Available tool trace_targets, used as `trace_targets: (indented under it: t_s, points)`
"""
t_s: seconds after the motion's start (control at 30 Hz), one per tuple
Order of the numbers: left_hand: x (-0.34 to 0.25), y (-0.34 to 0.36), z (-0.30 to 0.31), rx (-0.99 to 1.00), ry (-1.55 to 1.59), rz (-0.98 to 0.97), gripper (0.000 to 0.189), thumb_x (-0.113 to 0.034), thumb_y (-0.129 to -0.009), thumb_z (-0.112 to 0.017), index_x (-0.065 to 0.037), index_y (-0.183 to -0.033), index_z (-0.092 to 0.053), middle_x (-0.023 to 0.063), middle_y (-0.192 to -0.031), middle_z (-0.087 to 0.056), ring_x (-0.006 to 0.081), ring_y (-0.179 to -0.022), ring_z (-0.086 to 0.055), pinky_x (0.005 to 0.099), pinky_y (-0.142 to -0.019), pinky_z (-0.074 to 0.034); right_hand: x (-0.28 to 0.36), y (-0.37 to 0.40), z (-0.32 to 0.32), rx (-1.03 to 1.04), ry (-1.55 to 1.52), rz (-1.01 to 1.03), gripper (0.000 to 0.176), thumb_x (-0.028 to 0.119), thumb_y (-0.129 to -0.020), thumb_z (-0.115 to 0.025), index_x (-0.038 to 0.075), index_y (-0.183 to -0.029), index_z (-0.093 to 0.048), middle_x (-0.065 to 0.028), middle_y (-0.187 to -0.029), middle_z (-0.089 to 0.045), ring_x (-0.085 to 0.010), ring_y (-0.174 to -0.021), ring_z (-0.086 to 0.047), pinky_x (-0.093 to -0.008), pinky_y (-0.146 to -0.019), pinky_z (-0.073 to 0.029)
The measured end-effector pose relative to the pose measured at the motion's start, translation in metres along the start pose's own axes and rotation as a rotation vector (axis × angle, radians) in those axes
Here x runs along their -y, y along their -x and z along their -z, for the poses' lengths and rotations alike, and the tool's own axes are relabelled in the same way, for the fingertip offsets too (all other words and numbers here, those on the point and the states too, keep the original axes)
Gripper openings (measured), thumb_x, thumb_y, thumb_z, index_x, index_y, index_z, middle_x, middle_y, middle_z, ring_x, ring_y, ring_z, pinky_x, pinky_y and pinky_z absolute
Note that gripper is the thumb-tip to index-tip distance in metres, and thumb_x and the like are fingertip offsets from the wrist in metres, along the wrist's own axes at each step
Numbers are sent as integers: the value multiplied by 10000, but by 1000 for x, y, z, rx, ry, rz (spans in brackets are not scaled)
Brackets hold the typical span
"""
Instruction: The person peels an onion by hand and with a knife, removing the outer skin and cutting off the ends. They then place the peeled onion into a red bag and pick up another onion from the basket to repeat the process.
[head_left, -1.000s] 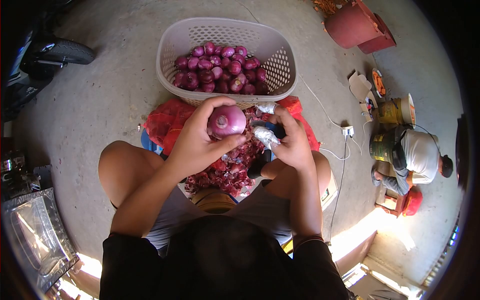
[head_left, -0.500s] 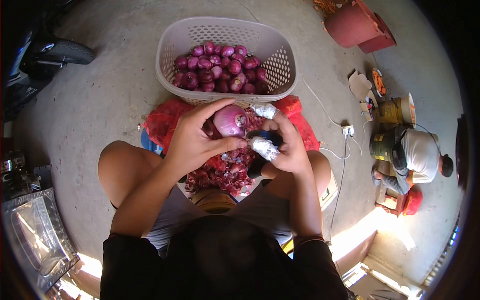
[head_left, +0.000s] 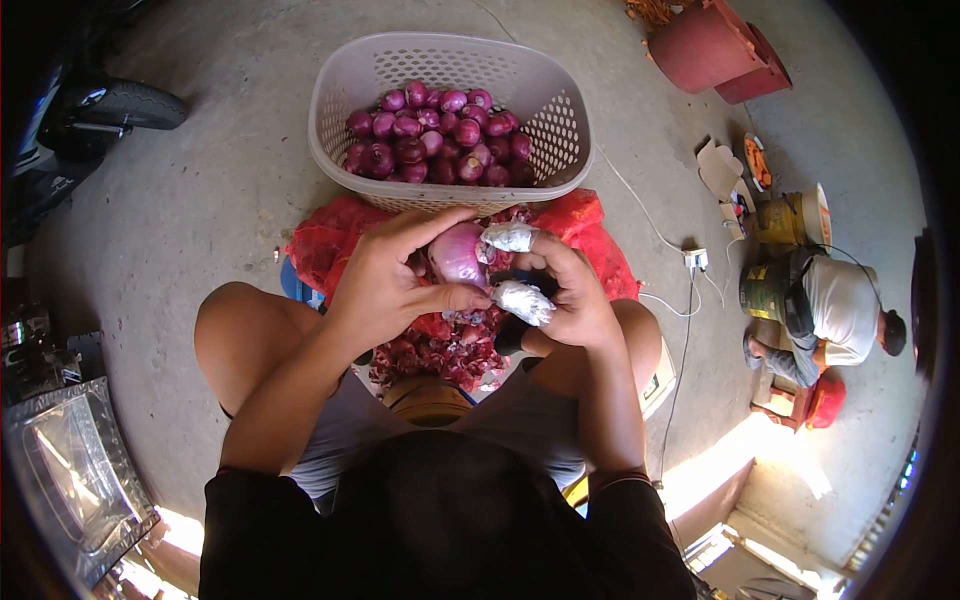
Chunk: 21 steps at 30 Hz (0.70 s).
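Note:
My left hand is closed around a purple-skinned red onion, thumb below and fingers above, with its root end turned right. At that end, my right hand brings its foil-wrapped thumb and foil-wrapped forefinger onto the onion. The forefinger covers part of the root end; the other right fingers are curled. Beneath both hands lies a heap of loose red onion skins, partly hidden by them.
A grey perforated basket of peeled-looking red onions stands just beyond my hands. Red mesh sacking spreads on both sides of the skins. To the right are a power strip with cords, buckets and a seated person. A motorcycle wheel is at left.
My right forefinger and thumb have moved left onto the onion's root end. The onion has turned slightly in my left hand, its root end now facing more to the right.

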<state>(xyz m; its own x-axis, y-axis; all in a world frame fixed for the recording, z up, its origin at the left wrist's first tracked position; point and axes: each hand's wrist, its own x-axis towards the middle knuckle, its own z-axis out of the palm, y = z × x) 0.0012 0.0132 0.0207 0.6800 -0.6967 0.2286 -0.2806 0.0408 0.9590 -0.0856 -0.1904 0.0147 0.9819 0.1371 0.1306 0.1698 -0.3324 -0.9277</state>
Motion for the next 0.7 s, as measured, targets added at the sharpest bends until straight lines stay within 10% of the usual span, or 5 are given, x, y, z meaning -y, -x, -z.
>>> trace_targets:
  t_s: [0.5,0.7]
  points:
    - [82,-17,7,-224,-104,286,348,-215,-850,-629,14,-1088,-520,80,-959,-604,110,-857,-559,244,-768,-460,-6,0,2,-129,149,10,486,54,-692,-672,17,-1132,-470,-78,-713,-511,-202,-629,-526,-292,-609,-425]
    - [74,-46,7,-375,403,610,369,-379,-892,-532,-51,-1059,-514,92,-927,-608,155,-786,-591,256,-687,-460,-12,3,2,-76,238,35,456,102,-749,-681,4,-1151,-491,-31,-741,-477,-130,-675,-470,-267,-616,-397]
